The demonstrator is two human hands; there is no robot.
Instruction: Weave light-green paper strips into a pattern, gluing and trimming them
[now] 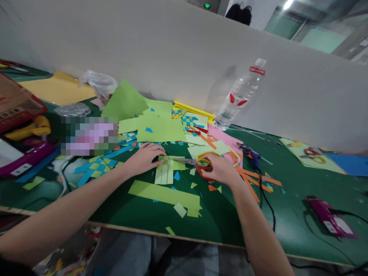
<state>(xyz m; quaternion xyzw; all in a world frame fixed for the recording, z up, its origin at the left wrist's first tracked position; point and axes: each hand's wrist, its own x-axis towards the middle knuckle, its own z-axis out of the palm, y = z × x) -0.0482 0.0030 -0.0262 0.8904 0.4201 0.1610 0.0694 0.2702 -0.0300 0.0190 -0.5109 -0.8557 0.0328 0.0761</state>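
My right hand grips a pair of scissors by its red and yellow handles, with the blades pointing left. The blades lie over a small piece of woven green paper, pale strips crossed by brighter ones. My left hand holds the upper left part of this piece between thumb and fingers, close to the blade tips. Just below lies a long green paper strip. Cut scraps in blue, green and orange are scattered around both hands. Whether the blades touch the paper I cannot tell.
Green sheets lie behind my hands. A glue gun with a black cord and several orange strips lie to the right. A plastic bottle leans against the partition. A purple device sits at far right, a carton at far left.
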